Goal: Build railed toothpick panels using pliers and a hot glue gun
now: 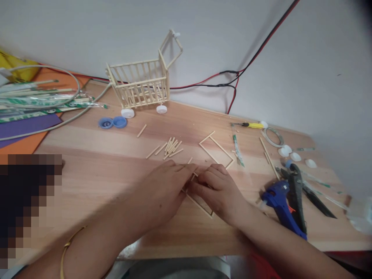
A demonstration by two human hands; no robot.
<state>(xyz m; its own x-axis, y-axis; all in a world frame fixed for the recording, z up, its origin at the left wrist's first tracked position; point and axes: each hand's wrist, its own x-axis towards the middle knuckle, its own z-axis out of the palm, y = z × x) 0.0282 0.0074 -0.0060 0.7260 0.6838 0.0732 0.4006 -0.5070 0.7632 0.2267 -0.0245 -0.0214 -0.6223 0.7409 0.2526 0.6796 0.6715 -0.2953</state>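
Note:
Both hands meet at the top end of a small rectangular frame of thin wooden sticks (200,204) lying on the table. My left hand (167,186) is closed at the frame's left corner, its fingertips partly hidden. From the other side, my right hand (216,190) pinches a stick at the same end. Just beyond them lies a second stick frame (216,149). Short cut sticks (173,147) are heaped ahead of my left hand. A small cart made of sticks (141,83), on white cap wheels, stands against the wall.
On the right are a blue glue gun (279,193), black-handled cutters (296,186), a tape roll (273,136), white caps (295,156) and a yellow-handled knife (254,125). Blue caps (119,122) sit near the cart. Packaged sticks (43,100) lie far left; a cable (100,95) loops over them.

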